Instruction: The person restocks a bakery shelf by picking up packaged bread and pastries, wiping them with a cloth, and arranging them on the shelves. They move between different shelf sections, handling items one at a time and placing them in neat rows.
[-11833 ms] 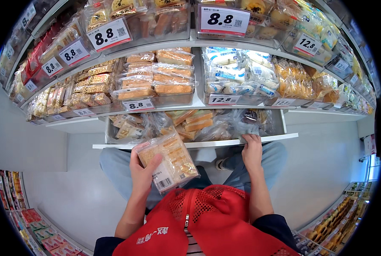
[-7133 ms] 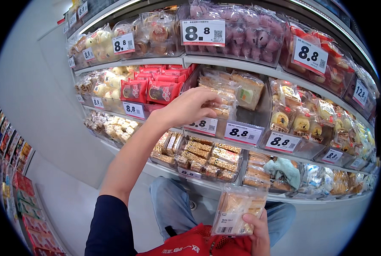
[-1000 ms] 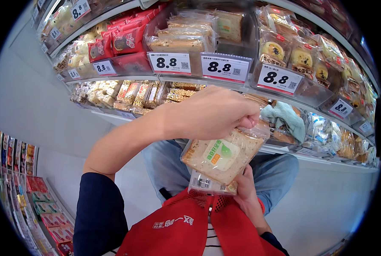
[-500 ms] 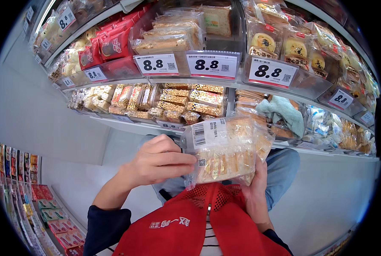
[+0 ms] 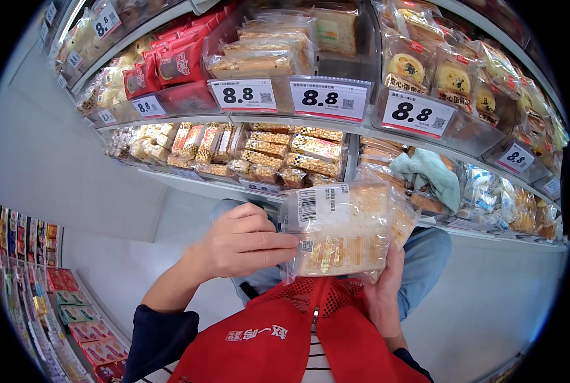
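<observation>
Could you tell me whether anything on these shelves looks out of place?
Yes: a pale green cloth lies crumpled among the packaged pastries on the lower shelf, right of the clear pack held in both hands. It is not packaged like its neighbours.

A clear plastic package of pale sliced cake [image 5: 345, 233] sits centre frame, with a white rectangular barcode label [image 5: 323, 203] on its upper left. Above it, white rectangular price tags [image 5: 328, 99] line the shelf edge. Red snack packets [image 5: 170, 64] stand upper left; clear packs of round yellow pastries [image 5: 425, 67] upper right.
</observation>
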`<state>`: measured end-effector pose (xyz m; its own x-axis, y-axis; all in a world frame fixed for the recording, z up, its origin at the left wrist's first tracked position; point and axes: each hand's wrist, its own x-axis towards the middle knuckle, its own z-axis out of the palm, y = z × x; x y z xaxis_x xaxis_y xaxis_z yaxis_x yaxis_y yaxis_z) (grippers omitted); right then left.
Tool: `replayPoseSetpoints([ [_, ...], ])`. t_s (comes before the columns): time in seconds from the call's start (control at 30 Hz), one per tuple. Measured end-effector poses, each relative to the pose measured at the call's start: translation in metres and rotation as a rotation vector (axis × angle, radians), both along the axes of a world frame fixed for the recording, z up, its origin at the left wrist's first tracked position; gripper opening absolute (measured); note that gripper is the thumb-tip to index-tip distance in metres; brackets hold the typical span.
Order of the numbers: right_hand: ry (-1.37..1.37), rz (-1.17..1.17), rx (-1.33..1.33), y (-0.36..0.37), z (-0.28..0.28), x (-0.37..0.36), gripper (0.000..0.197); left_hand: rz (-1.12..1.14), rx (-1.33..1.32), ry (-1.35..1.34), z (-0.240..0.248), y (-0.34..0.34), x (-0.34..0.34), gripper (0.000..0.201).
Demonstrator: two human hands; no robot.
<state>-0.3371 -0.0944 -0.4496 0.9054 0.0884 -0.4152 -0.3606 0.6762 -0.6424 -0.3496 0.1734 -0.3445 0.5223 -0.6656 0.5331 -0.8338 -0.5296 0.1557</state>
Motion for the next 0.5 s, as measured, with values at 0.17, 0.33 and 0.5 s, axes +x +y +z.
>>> replayPoseSetpoints([
  [0.17, -0.029, 0.076, 0.076, -0.002, -0.004, 0.011, 0.045, -0.02, -0.011, -0.033, -0.012, -0.032, -0.021, 0.024],
  [0.33, 0.012, 0.123, 0.136, -0.005, -0.002, 0.019, 0.044, -0.044, -0.051, -0.042, -0.029, -0.05, -0.033, 0.021],
  [0.5, 0.001, 0.147, 0.105, -0.006, -0.007, 0.019, 0.047, 0.002, -0.043, -0.065, -0.032, -0.051, -0.037, 0.023],
])
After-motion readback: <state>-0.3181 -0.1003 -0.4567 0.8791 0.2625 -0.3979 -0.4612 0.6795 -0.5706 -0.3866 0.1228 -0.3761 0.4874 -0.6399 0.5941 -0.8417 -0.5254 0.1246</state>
